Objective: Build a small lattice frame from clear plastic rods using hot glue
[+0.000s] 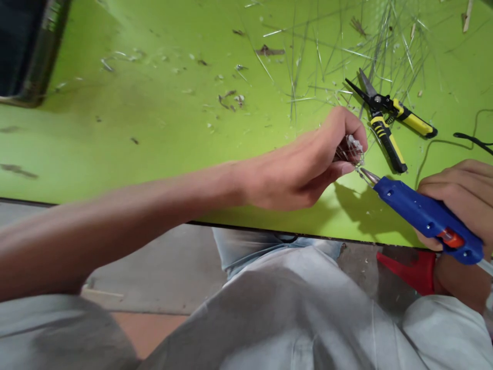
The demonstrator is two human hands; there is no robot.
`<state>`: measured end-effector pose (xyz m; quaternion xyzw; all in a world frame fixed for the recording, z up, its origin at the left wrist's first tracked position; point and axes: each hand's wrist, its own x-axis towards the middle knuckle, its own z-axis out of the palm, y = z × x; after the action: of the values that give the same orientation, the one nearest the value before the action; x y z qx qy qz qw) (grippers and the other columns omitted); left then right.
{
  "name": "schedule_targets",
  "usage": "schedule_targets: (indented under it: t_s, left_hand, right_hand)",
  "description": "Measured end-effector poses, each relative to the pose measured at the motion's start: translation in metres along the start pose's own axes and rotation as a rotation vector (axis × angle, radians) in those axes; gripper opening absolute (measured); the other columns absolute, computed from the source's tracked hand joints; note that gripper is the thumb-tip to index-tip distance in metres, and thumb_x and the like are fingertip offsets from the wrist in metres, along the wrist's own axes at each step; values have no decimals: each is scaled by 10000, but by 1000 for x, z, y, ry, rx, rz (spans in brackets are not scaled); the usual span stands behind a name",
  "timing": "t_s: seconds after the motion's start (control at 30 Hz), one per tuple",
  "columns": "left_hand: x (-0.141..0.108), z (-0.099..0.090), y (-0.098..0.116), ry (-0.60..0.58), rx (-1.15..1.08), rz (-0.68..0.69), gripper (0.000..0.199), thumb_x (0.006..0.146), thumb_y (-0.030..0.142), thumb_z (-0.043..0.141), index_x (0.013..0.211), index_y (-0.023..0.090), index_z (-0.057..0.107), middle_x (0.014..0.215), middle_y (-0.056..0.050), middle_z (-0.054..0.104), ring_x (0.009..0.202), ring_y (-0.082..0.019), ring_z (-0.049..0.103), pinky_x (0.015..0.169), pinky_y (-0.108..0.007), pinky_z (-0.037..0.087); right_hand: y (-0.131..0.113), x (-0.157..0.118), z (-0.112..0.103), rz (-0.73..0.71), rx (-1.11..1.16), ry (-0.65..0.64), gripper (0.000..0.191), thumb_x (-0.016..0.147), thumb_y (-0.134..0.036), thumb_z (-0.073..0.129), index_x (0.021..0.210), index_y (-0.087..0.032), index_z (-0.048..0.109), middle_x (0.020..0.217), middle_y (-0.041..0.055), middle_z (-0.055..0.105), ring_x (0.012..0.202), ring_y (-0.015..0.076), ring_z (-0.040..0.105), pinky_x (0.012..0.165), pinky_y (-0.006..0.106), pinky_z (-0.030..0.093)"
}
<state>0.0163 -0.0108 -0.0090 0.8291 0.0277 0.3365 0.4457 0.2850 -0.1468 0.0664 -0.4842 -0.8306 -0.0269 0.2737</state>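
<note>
My left hand (308, 164) is closed over the green table, pinching a small bundle of thin wires (352, 149) with whitish glue-like lumps on it. Its inner end is hidden by my fingers. A blue hot glue gun (423, 213) is gripped in my right hand (462, 190), with an orange trigger low on its body. The gun's metal nozzle points up and left, right at the lower edge of the bundle; whether they touch I cannot tell. Just beyond my left fingertips lie yellow and black snips (385, 118), their blades apart.
Loose clear strands (381, 46) are strewn across the back right of the green table (154, 133), with scraps and dried bits about. A dark framed device (29, 46) lies at the back left. A black cord (473, 139) runs at the right. Something red (412, 270) shows below the table edge.
</note>
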Motion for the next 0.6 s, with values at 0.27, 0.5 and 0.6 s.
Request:
schedule_targets:
  t_s: [0.27, 0.5, 0.6]
  left_hand:
    - [2, 2, 1, -36, -153, -37, 124, 1212, 313, 480, 1307, 260, 419, 1219, -103, 601, 1016, -198, 638, 892, -362, 594]
    - [5, -3, 20, -81, -230, -13, 244, 1126, 83, 513, 1258, 274, 436, 1189, -86, 634, 1012, -177, 679, 809, -301, 585]
    - [8, -3, 29, -89, -272, 63, 307, 1055, 16, 527, 1204, 281, 485, 1108, -60, 657, 896, -156, 678, 762, -279, 600]
  right_hand:
    - [10, -2, -1, 46, 115, 5, 354, 1127, -524, 662, 915, -248, 731, 744, 48, 707, 662, 235, 708, 674, 447, 554]
    - [39, 7, 8, -169, 441, 35, 459, 1107, -607, 667, 850, -233, 734, 637, 36, 635, 543, 217, 716, 493, 364, 553]
    - [31, 11, 9, -48, 557, 28, 375, 1092, -440, 702, 788, -221, 700, 616, 15, 620, 489, 178, 668, 461, 337, 505]
